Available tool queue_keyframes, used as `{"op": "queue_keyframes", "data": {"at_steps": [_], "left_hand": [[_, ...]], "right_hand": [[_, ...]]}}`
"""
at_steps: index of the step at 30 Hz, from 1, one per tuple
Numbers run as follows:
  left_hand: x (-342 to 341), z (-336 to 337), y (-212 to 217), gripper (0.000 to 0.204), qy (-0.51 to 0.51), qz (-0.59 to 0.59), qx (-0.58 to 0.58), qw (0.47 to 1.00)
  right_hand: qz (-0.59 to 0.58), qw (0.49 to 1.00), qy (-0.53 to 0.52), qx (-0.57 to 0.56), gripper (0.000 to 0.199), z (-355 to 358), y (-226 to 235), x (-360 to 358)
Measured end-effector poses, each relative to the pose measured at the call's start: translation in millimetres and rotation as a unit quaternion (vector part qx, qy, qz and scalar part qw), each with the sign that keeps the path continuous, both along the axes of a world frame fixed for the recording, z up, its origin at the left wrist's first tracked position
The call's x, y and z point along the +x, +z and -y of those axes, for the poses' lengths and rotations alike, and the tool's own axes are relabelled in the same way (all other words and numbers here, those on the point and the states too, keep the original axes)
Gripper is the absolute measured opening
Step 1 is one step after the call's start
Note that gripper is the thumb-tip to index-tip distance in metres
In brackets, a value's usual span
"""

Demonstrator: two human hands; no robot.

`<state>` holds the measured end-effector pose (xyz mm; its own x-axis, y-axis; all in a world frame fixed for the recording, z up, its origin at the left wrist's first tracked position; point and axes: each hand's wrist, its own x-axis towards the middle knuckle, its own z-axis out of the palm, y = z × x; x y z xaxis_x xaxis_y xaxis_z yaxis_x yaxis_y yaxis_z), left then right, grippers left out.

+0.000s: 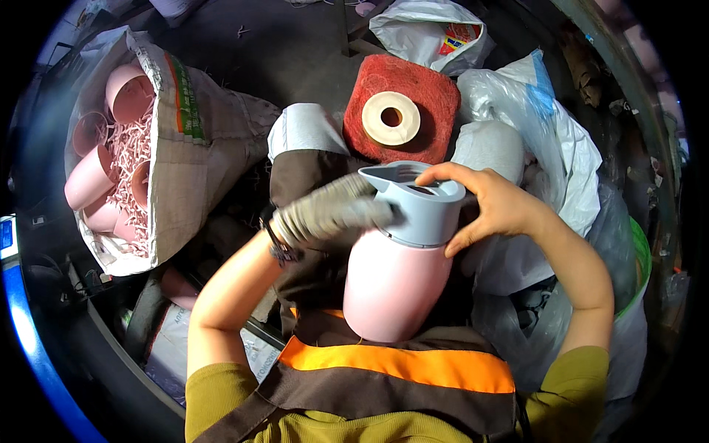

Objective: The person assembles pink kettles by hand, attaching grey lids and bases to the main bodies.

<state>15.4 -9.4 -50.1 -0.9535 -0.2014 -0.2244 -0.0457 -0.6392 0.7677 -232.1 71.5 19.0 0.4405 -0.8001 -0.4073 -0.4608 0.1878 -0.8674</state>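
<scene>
A pink jug (391,284) with a grey-blue lid (421,203) rests against my lap, over a brown and orange apron. My left hand (332,214), in a grey glove and blurred, presses on the left side of the lid. My bare right hand (491,207) wraps over the lid's top and right side. Just beyond the jug sits a red round abrasive wheel (402,107) with a cream hub.
At the left an open woven sack (196,148) holds several pink jug bodies (92,177) in pale shredded paper. White and clear plastic bags (539,125) pile up at the right and at the top. A blue edge (26,332) curves along the lower left.
</scene>
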Motion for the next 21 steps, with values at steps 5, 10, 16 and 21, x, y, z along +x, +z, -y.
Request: {"op": "queue_keyframes", "data": {"at_steps": [5, 10, 16, 21], "left_hand": [[-41, 84, -1, 0.07, 0.186, 0.129, -0.46, 0.859], [-100, 70, -47, 0.085, -0.057, 0.341, -0.791, 0.505], [-50, 114, -18, 0.075, 0.211, 0.289, -0.685, 0.635], [7, 143, 42, 0.071, 0.356, 0.286, -0.584, 0.67]], "right_hand": [[0.004, 0.998, -0.059, -0.03, 0.082, -16, 6, -13], [-0.027, 0.991, -0.106, -0.083, 0.085, -31, 20, -27], [0.0, 0.914, -0.322, -0.246, 0.089, -41, 40, -74], [-0.231, 0.847, -0.216, -0.427, 0.085, 51, 27, -40]]}}
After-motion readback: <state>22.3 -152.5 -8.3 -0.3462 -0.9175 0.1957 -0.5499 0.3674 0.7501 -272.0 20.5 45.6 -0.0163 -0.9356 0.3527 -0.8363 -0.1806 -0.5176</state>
